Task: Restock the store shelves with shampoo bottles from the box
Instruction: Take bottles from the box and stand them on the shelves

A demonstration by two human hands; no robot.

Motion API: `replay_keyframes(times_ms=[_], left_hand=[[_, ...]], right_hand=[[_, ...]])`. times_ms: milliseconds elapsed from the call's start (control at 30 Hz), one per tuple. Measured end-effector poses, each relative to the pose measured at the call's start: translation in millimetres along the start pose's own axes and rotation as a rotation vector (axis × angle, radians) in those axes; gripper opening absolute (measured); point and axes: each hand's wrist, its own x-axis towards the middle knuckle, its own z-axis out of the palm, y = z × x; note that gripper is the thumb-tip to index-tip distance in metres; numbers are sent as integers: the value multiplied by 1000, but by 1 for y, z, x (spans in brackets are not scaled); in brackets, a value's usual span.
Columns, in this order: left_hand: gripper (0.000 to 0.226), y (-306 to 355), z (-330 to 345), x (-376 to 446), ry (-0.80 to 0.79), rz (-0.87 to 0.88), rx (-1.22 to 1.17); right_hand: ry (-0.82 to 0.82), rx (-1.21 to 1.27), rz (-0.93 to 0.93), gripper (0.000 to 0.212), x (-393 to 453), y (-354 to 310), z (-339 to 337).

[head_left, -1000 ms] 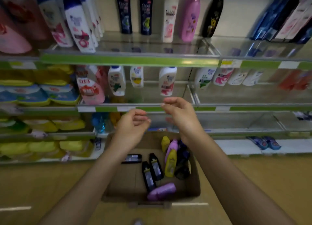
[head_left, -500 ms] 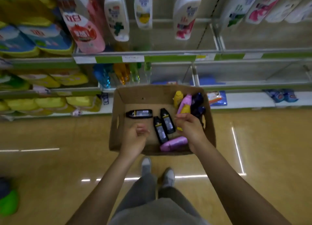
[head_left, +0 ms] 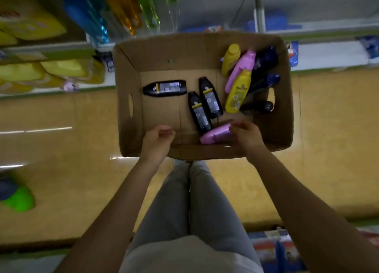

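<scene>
- Right hand (head_left: 247, 138) fingers (head_left: 238, 127) are curling loosely at the cap end of the lilac bottle (head_left: 215, 136); can't tell if they're actually gripping yet.
- It's lying at 6 o'clock in the box (head_left: 131, 71). A one-end grab could be letting it tip and slip.
- Left hand (head_left: 156, 142) is hovering half-curled over the near wall, holding nothing.

Both arms reach down over box (head_left: 205, 51); left hand (head_left: 156, 142) loosely curled, holding nothing; right hand (head_left: 247, 136) fingers curl at its near wall.
</scene>
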Motion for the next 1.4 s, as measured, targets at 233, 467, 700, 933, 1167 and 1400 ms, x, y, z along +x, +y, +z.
replay_keyframes(times_ms=[233,467,700,933,1167,1400], left_hand=[[13,-19,22,62,-75,-120,-11],[16,-29,33,92,-94,-137,-8],[15,-35,39,92,-83,-130,-62],[17,-23,29,83,-63,-104,-118],[17,8,11,55,-21,-61,-203],[16,64,-17,9,-125,89,-370]], right_hand=[[-25,-413,-58,43,85,37,6],[-226,-977,-255,69,140,52,10],[-339,-1366,-332,56,146,46,2],[-461,-1046,-184,54,123,31,-11],[-462,-681,-266,44,61,-8,-29],[-483,128,-197,37,-29,-52,-22]])
